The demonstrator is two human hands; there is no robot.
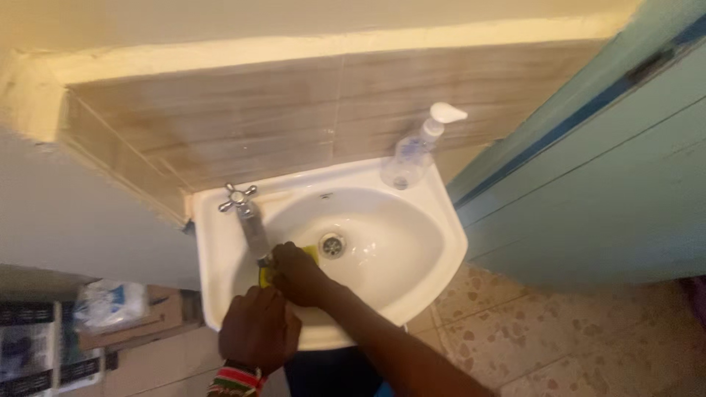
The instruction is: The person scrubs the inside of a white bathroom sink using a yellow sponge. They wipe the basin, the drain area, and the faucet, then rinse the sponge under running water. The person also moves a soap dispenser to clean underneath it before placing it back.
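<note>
My right hand (298,273) is closed around a yellow sponge (312,253) inside a small white sink (434,220), just under the spout of a metal tap (248,217). The sponge shows only at the edges of my fingers. Below it, my left hand (257,331) rests in a fist on the sink's front rim, a striped beaded band at its wrist. Whether it holds anything is hidden. The drain (332,245) lies just right of my right hand.
A clear pump bottle (413,151) with a white top stands on the sink's back right corner. Brown wall tiles run behind the sink. A blue door (603,169) stands at the right. A cardboard box with a plastic bag (110,305) sits at lower left.
</note>
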